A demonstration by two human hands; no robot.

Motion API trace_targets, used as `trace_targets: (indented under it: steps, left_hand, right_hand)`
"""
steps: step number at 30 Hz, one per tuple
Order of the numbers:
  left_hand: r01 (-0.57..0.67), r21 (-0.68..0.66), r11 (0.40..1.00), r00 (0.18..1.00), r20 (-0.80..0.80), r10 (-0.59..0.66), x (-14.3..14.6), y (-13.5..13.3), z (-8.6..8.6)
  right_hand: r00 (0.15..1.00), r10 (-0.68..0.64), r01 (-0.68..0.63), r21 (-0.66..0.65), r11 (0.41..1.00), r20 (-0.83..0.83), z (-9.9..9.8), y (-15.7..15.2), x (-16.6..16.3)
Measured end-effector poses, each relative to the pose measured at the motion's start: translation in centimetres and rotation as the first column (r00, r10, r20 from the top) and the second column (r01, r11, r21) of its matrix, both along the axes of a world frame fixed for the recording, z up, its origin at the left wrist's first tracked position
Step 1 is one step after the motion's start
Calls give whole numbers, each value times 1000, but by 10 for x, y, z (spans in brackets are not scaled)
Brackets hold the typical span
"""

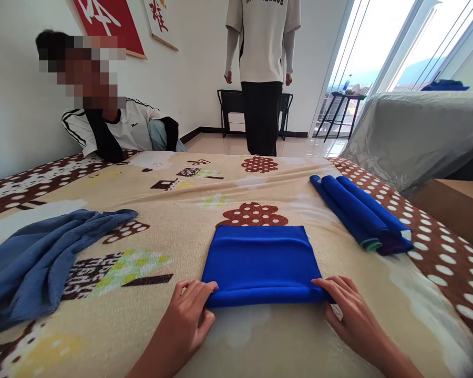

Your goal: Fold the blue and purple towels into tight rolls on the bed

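Observation:
A bright blue cloth point(260, 257) lies spread on the patterned blanket point(173, 215) in front of me, its near edge turned over into a narrow roll. At the left end of that roll, my left hand point(189, 310) pinches the cloth between thumb and fingers. The opposite end is gripped the same way by my right hand point(345, 302). Off to the right rest several rolled blue cloths point(350, 212), side by side and apart from my hands. A crumpled grey-blue cloth point(51, 257) lies at the left.
One person point(130, 123) leans on the far left edge of the bed. Another person point(262, 52) stands beyond the far edge. Plastic sheeting point(421, 126) covers something bulky at the right, near a cardboard box point(457, 205). A dark stool point(345, 97) stands by the window.

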State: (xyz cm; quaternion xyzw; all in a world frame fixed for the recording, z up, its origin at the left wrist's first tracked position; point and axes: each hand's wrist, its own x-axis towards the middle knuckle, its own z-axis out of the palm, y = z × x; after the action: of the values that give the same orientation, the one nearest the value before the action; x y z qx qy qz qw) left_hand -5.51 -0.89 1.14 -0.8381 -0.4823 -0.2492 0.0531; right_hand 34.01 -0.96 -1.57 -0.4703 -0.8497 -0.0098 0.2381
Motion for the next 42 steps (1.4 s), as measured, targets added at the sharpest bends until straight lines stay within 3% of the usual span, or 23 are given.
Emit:
trace_targets:
  steps: [2, 4, 8, 10, 12, 14, 18, 22, 24, 26, 29, 31, 35, 38, 42]
  left_hand:
    - [-5, -107, 994, 1000, -13, 4, -6, -7, 4]
    - [-27, -121, 992, 998, -68, 19, -7, -12, 3]
    - [-120, 83, 989, 984, -120, 129, 20, -8, -2]
    - [-35, 79, 996, 992, -116, 44, 46, -4, -2]
    - [117, -17, 993, 982, -145, -118, 69, 2, -1]
    - [177, -125, 976, 964, -176, -198, 78, 10, -3]
    - [4, -236, 972, 983, -176, -46, 48, 29, -16]
    - [-158, -220, 963, 972, -205, 113, 21, 37, -22]
    - [-106, -208, 972, 972, -229, 57, 32, 39, -19]
    - [30, -249, 968, 966, -240, -92, 53, 44, -13]
    - [171, -364, 916, 948, -194, -254, 72, 62, -10]
    - [130, -391, 911, 964, -166, -209, 62, 77, -12]
    - [-31, -355, 934, 986, -163, -30, 12, 100, -22]
    - [-66, -340, 938, 987, -161, 11, -10, 107, -28]
    - [-105, -298, 949, 986, -156, 60, -13, 107, -27]
  right_hand:
    - [1000, 7, -7, -95, 995, -9, 6, -7, -1]
    - [1000, 3, 0, -142, 990, 19, 8, -10, -6]
    - [990, -119, 119, 15, 993, 71, 8, -6, -35]
    - [991, -95, 93, 26, 995, 94, 11, -2, -59]
    - [992, 24, -12, -88, 996, 128, 16, 4, -81]
    - [982, 126, -89, -240, 967, 142, 20, 11, -92]
    - [989, 53, 4, -388, 922, 135, 16, 29, -73]
    - [990, -63, 103, -349, 931, 125, 11, 36, -53]
    - [993, -46, 78, -316, 946, 107, 16, 39, -62]
    - [993, 85, -51, -346, 937, 84, 24, 45, -79]
    - [951, 306, -253, -466, 848, 40, 33, 64, -93]
    - [963, 263, -206, -487, 849, 51, 29, 79, -83]
    - [996, 20, 18, -400, 916, 91, 8, 103, -35]
    - [996, 12, 22, -350, 937, 93, -5, 109, -15]
    - [993, -7, 44, -307, 951, 120, -10, 110, -11]
